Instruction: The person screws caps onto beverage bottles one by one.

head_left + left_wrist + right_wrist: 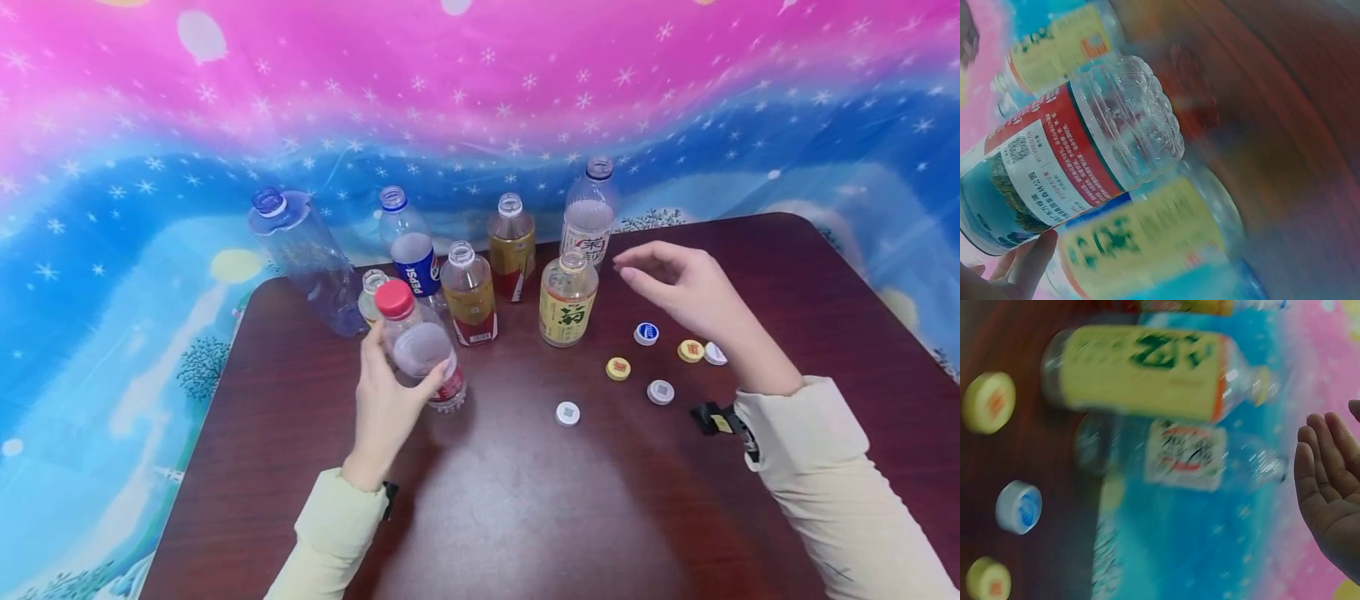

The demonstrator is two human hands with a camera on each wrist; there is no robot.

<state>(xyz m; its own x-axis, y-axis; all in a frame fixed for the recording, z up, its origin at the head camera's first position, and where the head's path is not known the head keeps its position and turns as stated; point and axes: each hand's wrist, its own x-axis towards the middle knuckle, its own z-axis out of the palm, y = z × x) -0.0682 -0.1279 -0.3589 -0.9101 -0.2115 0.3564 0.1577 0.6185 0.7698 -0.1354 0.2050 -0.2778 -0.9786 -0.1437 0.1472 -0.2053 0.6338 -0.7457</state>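
Observation:
My left hand point(390, 400) grips a clear bottle with a red cap point(423, 346). In the left wrist view, this bottle point(1066, 150) shows a red label with a lake picture, and fingers point(1032, 265) press its side. Whether its base touches the table cannot be told. To the right, my right hand point(686, 283) hovers with gently bent fingers, thumb apart, holding nothing. Nearest to it are a clear bottle with a white label point(588, 217) and a yellow-labelled bottle point(568, 300), both capless. In the right wrist view, the right hand point(1332, 487) shows its palm.
Several loose caps lie on the table point(510, 500), among them a blue cap point(647, 334), a yellow cap point(618, 369) and a white cap point(567, 413). Behind stand a Pepsi bottle point(412, 250), a large bluish bottle point(307, 258) and two amber-labelled bottles point(470, 296). A patterned cloth point(480, 100) hangs behind.

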